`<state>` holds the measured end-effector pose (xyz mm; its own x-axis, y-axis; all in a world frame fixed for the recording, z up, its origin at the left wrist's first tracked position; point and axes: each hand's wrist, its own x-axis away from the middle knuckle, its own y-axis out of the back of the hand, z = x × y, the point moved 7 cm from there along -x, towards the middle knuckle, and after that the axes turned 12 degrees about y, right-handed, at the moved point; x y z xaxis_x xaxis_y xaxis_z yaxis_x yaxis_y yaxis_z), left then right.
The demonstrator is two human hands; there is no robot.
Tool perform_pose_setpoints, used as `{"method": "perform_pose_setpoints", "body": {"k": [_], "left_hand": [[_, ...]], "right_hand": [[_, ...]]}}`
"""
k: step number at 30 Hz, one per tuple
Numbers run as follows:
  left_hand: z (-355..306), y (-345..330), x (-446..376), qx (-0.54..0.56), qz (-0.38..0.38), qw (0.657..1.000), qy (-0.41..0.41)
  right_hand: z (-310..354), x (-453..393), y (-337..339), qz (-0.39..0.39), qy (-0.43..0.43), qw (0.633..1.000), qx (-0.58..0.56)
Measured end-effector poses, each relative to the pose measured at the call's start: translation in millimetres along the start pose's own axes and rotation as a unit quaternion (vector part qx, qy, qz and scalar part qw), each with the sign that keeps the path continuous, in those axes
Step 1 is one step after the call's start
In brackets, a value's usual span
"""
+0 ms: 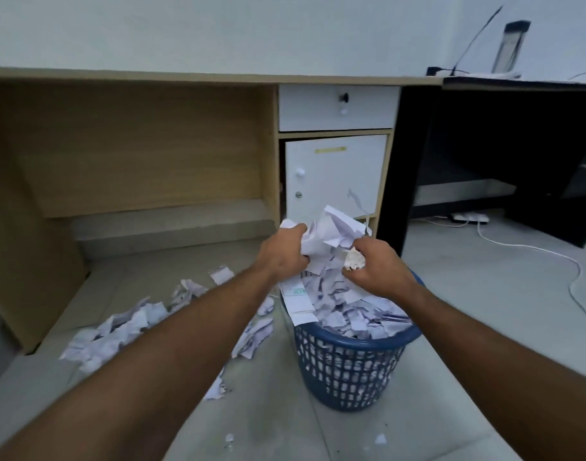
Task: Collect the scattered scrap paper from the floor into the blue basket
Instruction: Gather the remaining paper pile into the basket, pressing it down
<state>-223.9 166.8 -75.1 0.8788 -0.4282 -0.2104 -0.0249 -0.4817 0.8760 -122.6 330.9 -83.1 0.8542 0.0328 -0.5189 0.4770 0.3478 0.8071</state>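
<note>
Head view: fingers of left hand [282, 251] and right hand [376, 268] curled, clamped on one bunch of crumpled paper [331, 232] held between them, directly above the blue basket [348, 367]. Right fingers also pinch a small off-white paper wad [354, 259]. A long printed strip [296, 299] hangs from the left grip over the basket rim at 9 o'clock.

One basket: round, blue plastic, lattice wall, heaped past the rim with torn white scraps [354, 314]. One loose pile of scrap paper on the floor [125, 324] at 9 o'clock of the basket, too many pieces to count; two tiny bits at 6 o'clock.

Behind, at 12 o'clock: wood-laminate desk [135, 151], white drawer [338, 108], white cabinet door [334, 178]. White cable [531, 247] on the grey tiles at 3 o'clock.
</note>
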Motion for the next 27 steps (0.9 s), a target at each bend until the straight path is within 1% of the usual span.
{"method": "perform_pose_setpoints", "body": {"k": [3,6,9,10,11,13,15,17,18,19,21,22,24,26,27], "left_hand": [[-16,-34,-7,0.022,0.019,1.0,-0.004],[-23,-70,-10,0.032,0.043,0.999,0.001],[-18,-111,-8,0.019,0.108,0.993,0.045],[-14,-125,-7,0.006,0.135,0.989,0.061],[-10,-137,-6,-0.017,0.16,0.984,0.071],[-4,-161,-5,-0.081,0.201,0.973,0.078],[-3,-174,-5,-0.132,0.226,0.962,0.071],[-7,-179,-9,-0.17,0.228,0.957,0.052],[-10,-178,-11,-0.187,0.22,0.957,0.04],[-13,-176,-12,-0.203,0.204,0.957,0.029],[-16,-169,-14,-0.217,0.179,0.96,0.017],[-16,-167,-14,-0.207,0.18,0.962,0.016],[-11,-165,-16,-0.153,0.21,0.965,0.023],[-6,-163,-16,-0.089,0.254,0.962,0.032],[-4,-159,-15,-0.069,0.268,0.96,0.033]], "right_hand": [[-24,16,-6,0.024,-0.039,0.999,0.007],[-43,31,-25,0.068,-0.077,0.995,-0.016],[-55,37,-40,0.116,-0.084,0.989,0.036],[-59,36,-39,0.112,-0.079,0.989,0.049],[-60,35,-35,0.089,-0.069,0.992,0.059],[-69,35,-29,0.024,-0.055,0.996,0.066],[-72,36,-29,-0.024,-0.05,0.995,0.088],[-72,36,-35,-0.039,-0.055,0.99,0.123],[-74,35,-42,-0.027,-0.064,0.989,0.129],[-78,34,-51,0.005,-0.077,0.989,0.124],[-85,35,-73,0.092,-0.095,0.988,0.078],[-85,37,-81,0.129,-0.099,0.986,0.043],[-78,44,-86,0.184,-0.108,0.977,-0.005],[-67,48,-85,0.25,-0.123,0.96,-0.009],[-64,50,-82,0.261,-0.144,0.954,-0.008]]}}
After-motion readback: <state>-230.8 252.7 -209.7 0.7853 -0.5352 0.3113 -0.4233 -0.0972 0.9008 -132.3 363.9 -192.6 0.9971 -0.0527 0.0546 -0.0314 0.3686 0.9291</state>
